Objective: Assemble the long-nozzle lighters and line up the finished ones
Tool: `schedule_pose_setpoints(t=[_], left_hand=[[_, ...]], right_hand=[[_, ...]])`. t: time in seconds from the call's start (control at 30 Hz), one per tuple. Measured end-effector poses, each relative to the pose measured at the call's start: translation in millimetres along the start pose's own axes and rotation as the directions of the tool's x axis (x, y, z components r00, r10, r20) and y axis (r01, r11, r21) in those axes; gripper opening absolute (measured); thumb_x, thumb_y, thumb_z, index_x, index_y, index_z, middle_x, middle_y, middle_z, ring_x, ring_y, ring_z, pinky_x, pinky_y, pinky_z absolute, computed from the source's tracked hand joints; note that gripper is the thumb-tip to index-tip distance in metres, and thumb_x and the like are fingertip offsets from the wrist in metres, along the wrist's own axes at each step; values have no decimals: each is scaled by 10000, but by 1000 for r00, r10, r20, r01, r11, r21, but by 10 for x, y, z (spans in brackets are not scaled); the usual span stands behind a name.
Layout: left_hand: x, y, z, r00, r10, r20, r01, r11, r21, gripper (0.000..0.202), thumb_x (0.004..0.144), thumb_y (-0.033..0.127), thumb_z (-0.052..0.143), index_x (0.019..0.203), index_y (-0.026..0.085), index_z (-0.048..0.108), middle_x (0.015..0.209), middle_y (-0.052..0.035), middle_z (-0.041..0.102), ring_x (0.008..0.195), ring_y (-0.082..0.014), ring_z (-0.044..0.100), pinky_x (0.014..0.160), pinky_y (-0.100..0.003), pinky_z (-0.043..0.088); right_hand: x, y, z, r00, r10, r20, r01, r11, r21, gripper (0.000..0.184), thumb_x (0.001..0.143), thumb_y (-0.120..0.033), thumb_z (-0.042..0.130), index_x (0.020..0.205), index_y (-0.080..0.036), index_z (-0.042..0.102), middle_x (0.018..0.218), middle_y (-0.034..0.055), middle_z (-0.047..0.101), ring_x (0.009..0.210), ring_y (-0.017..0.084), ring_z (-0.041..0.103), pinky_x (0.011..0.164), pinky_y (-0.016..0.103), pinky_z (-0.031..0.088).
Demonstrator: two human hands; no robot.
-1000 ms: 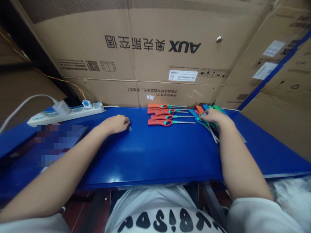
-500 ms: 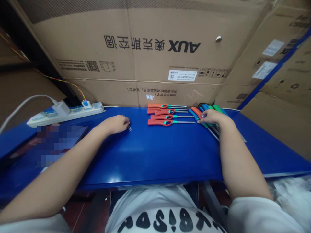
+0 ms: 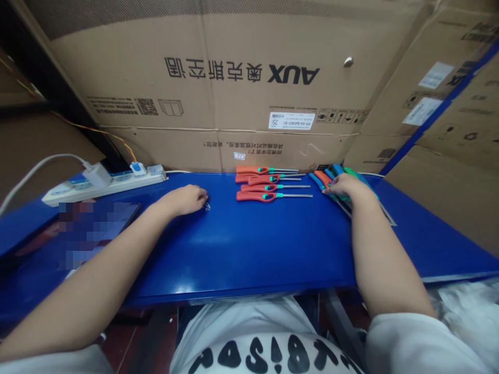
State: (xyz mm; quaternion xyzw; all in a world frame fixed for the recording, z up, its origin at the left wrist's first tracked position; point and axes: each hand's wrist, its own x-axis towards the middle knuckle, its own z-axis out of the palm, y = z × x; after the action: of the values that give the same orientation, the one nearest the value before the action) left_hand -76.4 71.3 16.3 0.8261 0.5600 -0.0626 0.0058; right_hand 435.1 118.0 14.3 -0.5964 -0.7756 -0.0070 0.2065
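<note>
My left hand point(image 3: 189, 200) rests on the blue table with its fingers curled together; whatever they might hold is hidden. A few tiny silver pieces point(image 3: 208, 207) lie by its fingertips. My right hand point(image 3: 348, 186) is closed over a bunch of long-necked utility lighters at the right, with an orange lighter point(image 3: 323, 177) and a blue lighter point(image 3: 318, 181) by its fingers. A green lighter point(image 3: 353, 173) shows behind that hand, and metal stems stick out beneath it. Between my hands, several red-orange lighters point(image 3: 255, 196) lie in a rough row, stems pointing right.
A large cardboard sheet point(image 3: 234, 109) stands along the back of the table point(image 3: 249, 249). At the left are a white power strip point(image 3: 113, 183) with plugs and cables, and a dark flat device point(image 3: 127, 215). Clear plastic point(image 3: 463, 311) lies at the lower right.
My right hand has shifted the orange and blue lighters slightly right, against the others in the bunch. Their stems have moved under my hand. My left hand stays in place.
</note>
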Motion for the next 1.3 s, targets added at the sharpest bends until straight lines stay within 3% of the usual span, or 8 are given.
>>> schedule_pose_setpoints(t=[0.07, 0.13, 0.2, 0.3, 0.47, 0.6, 0.87, 1.3], left_hand=[[3, 5, -4, 1000, -4, 1, 4, 1000, -2, 373, 969, 367, 357, 871, 206, 679, 1037, -125, 737, 984, -280, 685, 868, -354, 499], [5, 9, -10, 1000, -12, 2, 12, 1000, -2, 358, 969, 354, 364, 855, 204, 668, 1011, -126, 739, 974, -282, 686, 855, -354, 496], [0, 15, -17, 1000, -30, -1, 30, 1000, -2, 343, 973, 351, 367, 858, 200, 653, 973, -128, 738, 927, -283, 692, 816, -358, 496], [-25, 46, -30, 998, -64, -22, 64, 998, 1, 328, 986, 379, 366, 932, 190, 628, 942, -137, 729, 858, -296, 694, 747, -374, 495], [-97, 230, -26, 993, -41, -109, 42, 999, 12, 330, 1004, 389, 362, 1117, 175, 588, 1101, -150, 700, 1000, -323, 676, 807, -410, 519], [-127, 460, 63, 950, 158, -270, -152, 987, 44, 395, 1019, 399, 393, 1256, 147, 584, 1230, -160, 647, 1136, -327, 621, 951, -446, 523], [-125, 674, 210, 841, 373, -393, -422, 905, -44, 527, 1055, 439, 411, 1492, 152, 476, 1544, -173, 494, 1388, -335, 486, 1151, -514, 435], [-115, 694, 246, 893, 338, -299, -384, 917, -111, 639, 1061, 500, 379, 1614, 181, 343, 1698, -130, 286, 1557, -316, 301, 1252, -503, 327]], right_hand=[[20, -32, -8, 953, 296, 70, -287, 951, -114, 372, 636, -406, 885, 566, -208, 578, 642, 64, 626, 696, 248, 669, 693, 390, 509], [30, -109, -37, 845, 524, 106, -496, 842, -211, 319, 629, -392, 892, 712, -180, 668, 800, 124, 693, 815, 317, 707, 738, 445, 526], [25, -218, -89, 776, 618, 126, -578, 777, -249, 355, 659, -391, 878, 874, -159, 715, 943, 166, 719, 927, 350, 717, 783, 456, 532], [6, -419, -168, 757, 642, 121, -600, 757, -260, 396, 731, -371, 821, 1034, -141, 712, 1061, 202, 729, 1002, 362, 714, 798, 436, 535], [1, -862, -60, 903, 422, 84, -403, 898, -177, 334, 922, -359, 598, 1186, -169, 675, 1220, 182, 721, 1125, 313, 684, 844, 360, 521], [7, -1202, 243, 980, 133, 150, -126, 991, -55, 425, 942, -348, 582, 1351, -242, 615, 1174, 98, 759, 1042, 259, 704, 792, 303, 513], [31, -1250, 529, 972, -81, 221, 67, 995, 72, 453, 951, -213, 508, 1388, -234, 624, 1261, 88, 744, 1033, 246, 705, 862, 324, 516], [-69, -1584, 452, 929, -273, 251, 216, 948, 234, 371, 913, -212, 591, 1273, -217, 681, 1167, 66, 770, 894, 184, 698, 748, 257, 471]])
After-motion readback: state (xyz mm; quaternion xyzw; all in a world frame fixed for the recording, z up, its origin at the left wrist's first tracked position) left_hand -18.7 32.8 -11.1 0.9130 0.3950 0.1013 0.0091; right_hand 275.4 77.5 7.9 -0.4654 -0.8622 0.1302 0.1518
